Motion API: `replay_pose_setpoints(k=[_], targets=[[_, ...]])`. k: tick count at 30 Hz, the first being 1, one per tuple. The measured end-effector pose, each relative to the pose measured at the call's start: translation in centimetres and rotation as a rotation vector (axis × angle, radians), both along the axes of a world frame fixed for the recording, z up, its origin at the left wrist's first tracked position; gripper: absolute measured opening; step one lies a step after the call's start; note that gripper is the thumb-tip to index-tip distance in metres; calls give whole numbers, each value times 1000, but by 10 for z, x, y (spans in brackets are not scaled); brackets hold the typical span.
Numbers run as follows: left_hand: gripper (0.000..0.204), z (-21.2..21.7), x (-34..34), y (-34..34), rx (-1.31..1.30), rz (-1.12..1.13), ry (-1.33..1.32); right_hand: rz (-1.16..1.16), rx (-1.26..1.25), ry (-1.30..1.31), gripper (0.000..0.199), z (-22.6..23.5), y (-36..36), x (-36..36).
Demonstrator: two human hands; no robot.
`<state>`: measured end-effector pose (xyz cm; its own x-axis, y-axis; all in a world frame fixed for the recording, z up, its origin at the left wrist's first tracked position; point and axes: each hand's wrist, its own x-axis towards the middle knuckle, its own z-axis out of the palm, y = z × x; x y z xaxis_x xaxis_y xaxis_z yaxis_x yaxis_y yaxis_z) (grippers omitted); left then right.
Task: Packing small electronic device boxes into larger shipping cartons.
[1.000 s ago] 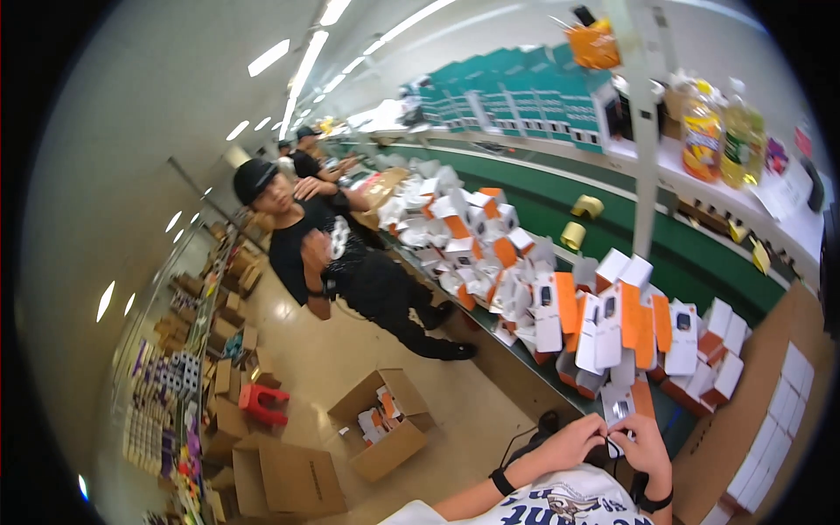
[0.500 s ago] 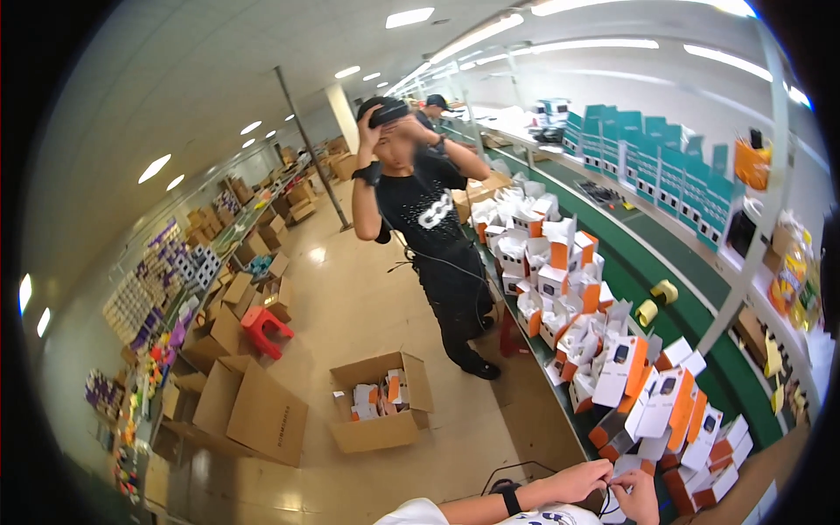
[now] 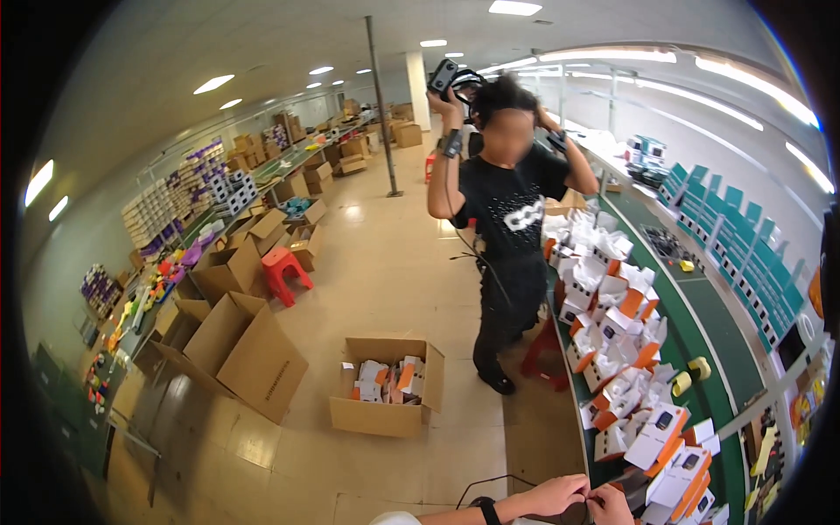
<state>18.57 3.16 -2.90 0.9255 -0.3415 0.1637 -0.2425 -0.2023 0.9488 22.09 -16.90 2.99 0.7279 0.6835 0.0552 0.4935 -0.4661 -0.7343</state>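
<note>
My left hand and my right hand meet at the lower edge, right of centre. Fingers of both are pinched together, tips nearly touching, on what appears to be a thin black cable, mostly hidden by the fingers. Around my left wrist sits a black band. Behind that forearm a black cable arcs up. Just right of my hands, white and orange boxes with a dark device pictured on them lie piled on the bench.
A person in black stands ahead, hands raised, lifting a headset. On the floor are an open carton of boxes, a larger carton and a red stool. Teal boxes line the shelf beyond the green bench.
My view has swung, so the scene shifts right overall. The other person has lifted the headset off the head, one hand holding it out. My hands stay pinched close together, lower in view.
</note>
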Motion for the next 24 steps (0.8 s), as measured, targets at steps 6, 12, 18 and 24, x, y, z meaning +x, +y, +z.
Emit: replay_pose_setpoints(k=[6,12,18,24], targets=[[12,13,-2,46,-3,121,-50,71,-8,64,11,-8,45,18],[13,6,1,72,-69,120,-21,-4,-19,148,10,-4,77,25],[16,-25,15,83,-96,133,0,-64,-19,196,11,-18,93,43],[16,-26,33,77,-91,109,-19,-107,-58,195,16,-19,87,49]])
